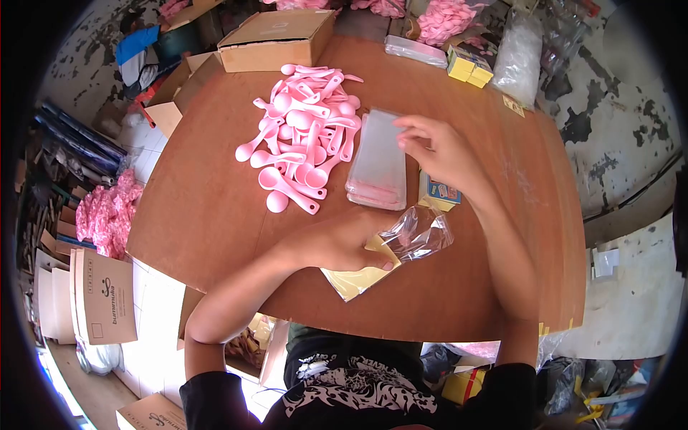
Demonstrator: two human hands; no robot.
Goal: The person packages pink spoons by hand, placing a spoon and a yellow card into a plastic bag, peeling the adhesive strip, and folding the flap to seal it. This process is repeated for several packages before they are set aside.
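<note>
Head view: the left hand [342, 242] lies low on the counter [208, 208], near the 6 o'clock edge. Its grip is closed on the near edge of a clear bag [419, 233], which stands crumpled and half lifted at the hand's 3 o'clock. The palm also rests on a yellow sheet [352, 281], probably to hold it flat and stop it sliding.

The right hand [438, 152] reaches to the counter's middle. Its fingertips [405, 133] are curled at the far right corner of a stack of clear bags [376, 163]. Whether the grip has nipped the top bag or only touches it, I cannot tell. The stack lies lengthwise towards 12 o'clock, so that corner seems easy to lift.

A pile of pink spoons [307, 136] spreads just beside the stack at its 9 o'clock, some touching it. A small yellow-and-blue box [438, 195] lies under the right wrist, close enough to crowd the hand. At 12 o'clock stands a cardboard box [276, 39]. Towards 1 o'clock are a pack of bags [416, 50] and yellow boxes [469, 66].
</note>
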